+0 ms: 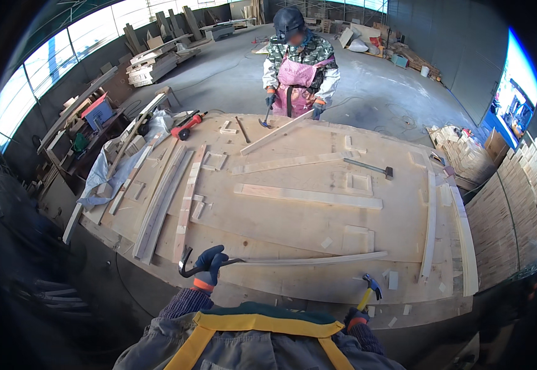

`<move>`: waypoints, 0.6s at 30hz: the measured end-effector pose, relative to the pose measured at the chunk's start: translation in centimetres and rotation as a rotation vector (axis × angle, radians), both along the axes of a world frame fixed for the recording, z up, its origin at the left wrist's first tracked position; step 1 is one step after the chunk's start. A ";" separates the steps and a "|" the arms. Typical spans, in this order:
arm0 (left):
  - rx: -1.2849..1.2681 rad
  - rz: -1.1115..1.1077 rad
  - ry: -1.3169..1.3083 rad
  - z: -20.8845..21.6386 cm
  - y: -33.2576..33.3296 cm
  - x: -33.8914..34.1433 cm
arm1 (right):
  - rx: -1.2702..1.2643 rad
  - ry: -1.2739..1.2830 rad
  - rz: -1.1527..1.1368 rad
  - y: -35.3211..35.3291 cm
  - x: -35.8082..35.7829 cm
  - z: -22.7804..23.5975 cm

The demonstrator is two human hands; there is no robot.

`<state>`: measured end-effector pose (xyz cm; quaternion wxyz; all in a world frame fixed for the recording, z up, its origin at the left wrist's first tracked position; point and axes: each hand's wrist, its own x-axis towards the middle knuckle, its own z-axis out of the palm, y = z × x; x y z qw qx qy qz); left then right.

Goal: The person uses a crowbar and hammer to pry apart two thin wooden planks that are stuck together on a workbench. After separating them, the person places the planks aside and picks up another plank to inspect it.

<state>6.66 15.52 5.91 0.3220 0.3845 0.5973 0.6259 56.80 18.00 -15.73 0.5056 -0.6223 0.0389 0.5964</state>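
Observation:
My left hand (208,263), in a dark glove with an orange cuff, is closed around a black crowbar (185,266). The crowbar's hooked end sticks out to the left over the table's near edge. Its other end reaches right, to the left end of a thin wood strip (318,260); I cannot tell whether they touch. At the near right, my gloved right hand (356,316) grips a claw hammer (368,291) by its yellow handle. The hammer's blue head points up, just above the tabletop beside small pale wood pieces.
A large plywood table (281,225) carries several long strips, including a middle board (308,196), plus small frames. A mallet (370,168) and a red power tool (188,125) lie on it. Across it, a person (299,68) holds another hammer (266,118) and a strip (278,132).

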 end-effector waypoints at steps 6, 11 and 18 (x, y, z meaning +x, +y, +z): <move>0.210 0.206 0.263 5.5 -2.9 1.6 | 0.037 -0.203 -0.038 4.4 -6.6 -3.1; 0.209 0.373 -0.050 8.9 -6.7 3.2 | -0.383 -0.333 0.769 4.6 -7.7 -1.4; 0.077 0.377 -0.068 9.5 -10.6 5.1 | 0.613 -1.625 1.213 11.1 -8.7 5.5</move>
